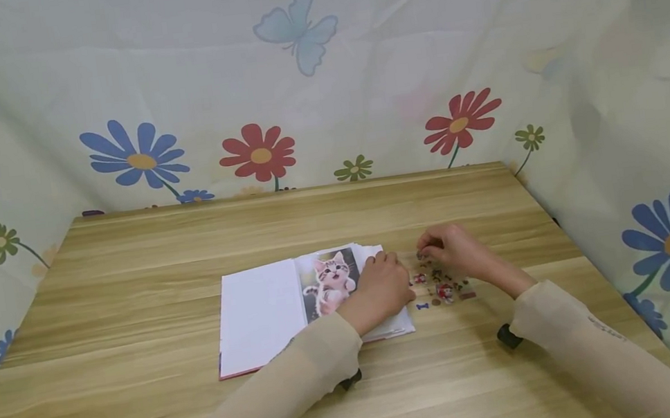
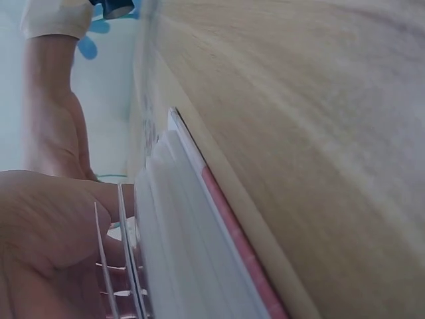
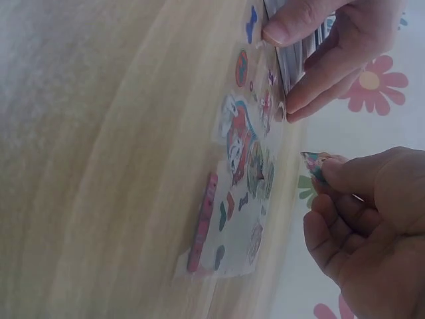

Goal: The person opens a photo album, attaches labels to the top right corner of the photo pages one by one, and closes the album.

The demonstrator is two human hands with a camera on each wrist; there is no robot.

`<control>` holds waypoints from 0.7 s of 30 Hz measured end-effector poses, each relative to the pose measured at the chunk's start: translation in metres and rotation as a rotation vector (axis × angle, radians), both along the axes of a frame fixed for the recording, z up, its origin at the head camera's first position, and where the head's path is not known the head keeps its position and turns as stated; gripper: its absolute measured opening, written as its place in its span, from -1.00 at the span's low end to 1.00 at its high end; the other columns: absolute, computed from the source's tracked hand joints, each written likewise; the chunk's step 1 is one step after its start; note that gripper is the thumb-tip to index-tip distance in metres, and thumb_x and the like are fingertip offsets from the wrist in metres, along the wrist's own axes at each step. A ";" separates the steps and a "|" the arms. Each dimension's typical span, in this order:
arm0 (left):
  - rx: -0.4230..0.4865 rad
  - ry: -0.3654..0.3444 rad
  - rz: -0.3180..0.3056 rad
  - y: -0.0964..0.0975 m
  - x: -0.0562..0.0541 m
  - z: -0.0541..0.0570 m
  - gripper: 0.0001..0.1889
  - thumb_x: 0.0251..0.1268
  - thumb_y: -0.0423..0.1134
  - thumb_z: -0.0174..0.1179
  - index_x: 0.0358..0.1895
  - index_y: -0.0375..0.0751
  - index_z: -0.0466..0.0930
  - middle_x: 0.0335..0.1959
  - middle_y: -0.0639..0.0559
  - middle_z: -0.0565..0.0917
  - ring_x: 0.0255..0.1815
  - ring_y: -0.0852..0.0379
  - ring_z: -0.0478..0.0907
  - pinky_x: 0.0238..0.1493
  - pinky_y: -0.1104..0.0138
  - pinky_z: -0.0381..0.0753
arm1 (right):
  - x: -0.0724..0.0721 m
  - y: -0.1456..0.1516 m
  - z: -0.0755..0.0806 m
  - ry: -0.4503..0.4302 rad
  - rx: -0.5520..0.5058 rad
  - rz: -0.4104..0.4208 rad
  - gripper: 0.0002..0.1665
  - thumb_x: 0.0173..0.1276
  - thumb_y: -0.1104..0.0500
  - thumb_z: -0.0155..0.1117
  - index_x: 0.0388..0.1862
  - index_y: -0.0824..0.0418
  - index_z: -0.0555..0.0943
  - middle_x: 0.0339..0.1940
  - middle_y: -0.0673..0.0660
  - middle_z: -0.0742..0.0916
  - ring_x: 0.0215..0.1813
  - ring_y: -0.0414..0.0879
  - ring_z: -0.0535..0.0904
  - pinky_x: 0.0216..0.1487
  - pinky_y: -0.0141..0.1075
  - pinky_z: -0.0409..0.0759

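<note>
A small colourful sticker [image 3: 314,164] is pinched between the thumb and fingers of my right hand [image 1: 460,253], raised above the sticker sheet. The clear sticker sheet [image 1: 444,293] lies on the table, printed with little figures and a blue bone. My left hand [image 1: 380,287] lies over the right part of an open book [image 1: 259,309]. Its thumb and fingertips press the sheet's left edge in the right wrist view. Thin page edges [image 2: 136,266] stand up beside the left palm. A kitten picture [image 1: 332,280] shows on the book's right side, partly behind that hand.
The book rests on a wood-grain table [image 1: 128,262], its white left page lying flat. A flower-printed cloth [image 1: 358,94] hangs behind and around the table. Dark wrist devices [image 1: 509,336] sit below both sleeves.
</note>
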State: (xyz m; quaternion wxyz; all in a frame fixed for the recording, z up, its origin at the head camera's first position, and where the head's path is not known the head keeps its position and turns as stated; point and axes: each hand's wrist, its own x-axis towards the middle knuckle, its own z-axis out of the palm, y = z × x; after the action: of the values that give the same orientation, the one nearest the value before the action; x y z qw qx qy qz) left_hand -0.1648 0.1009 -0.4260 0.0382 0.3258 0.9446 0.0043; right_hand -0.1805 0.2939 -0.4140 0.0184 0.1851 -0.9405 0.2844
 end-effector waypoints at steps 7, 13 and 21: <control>0.039 0.012 -0.003 -0.001 0.001 -0.001 -0.49 0.38 0.21 0.28 0.00 -0.20 0.76 0.05 -0.07 0.62 0.10 -0.03 0.50 0.16 0.15 0.50 | 0.000 0.002 0.001 -0.012 -0.005 -0.002 -0.87 0.42 0.45 0.30 -0.26 0.32 0.74 -0.28 0.12 0.79 -0.24 -0.08 0.68 -0.20 -0.18 0.67; 0.078 0.028 -0.014 -0.007 0.004 0.003 -0.46 0.39 0.19 0.28 0.07 -0.26 0.73 0.16 -0.12 0.60 0.21 -0.07 0.49 0.29 0.13 0.47 | 0.001 0.000 0.007 -0.029 -0.041 0.014 -0.88 0.44 0.45 0.28 -0.24 0.34 0.73 -0.26 0.14 0.77 -0.22 -0.01 0.68 -0.23 -0.23 0.64; 0.143 0.079 -0.037 -0.032 0.016 0.022 -0.34 0.41 0.16 0.28 0.28 -0.36 0.58 0.35 -0.19 0.54 0.40 -0.16 0.42 0.45 0.04 0.36 | 0.001 -0.004 0.024 -0.016 -0.092 0.019 -0.90 0.45 0.42 0.30 -0.22 0.34 0.74 -0.26 0.15 0.78 -0.26 0.10 0.68 -0.34 -0.35 0.61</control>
State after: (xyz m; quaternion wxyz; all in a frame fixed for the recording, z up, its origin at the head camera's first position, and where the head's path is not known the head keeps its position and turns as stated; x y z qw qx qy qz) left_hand -0.1491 0.0688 -0.4045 -0.0226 0.3449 0.9366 0.0580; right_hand -0.1792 0.2894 -0.3900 0.0167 0.1905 -0.9248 0.3290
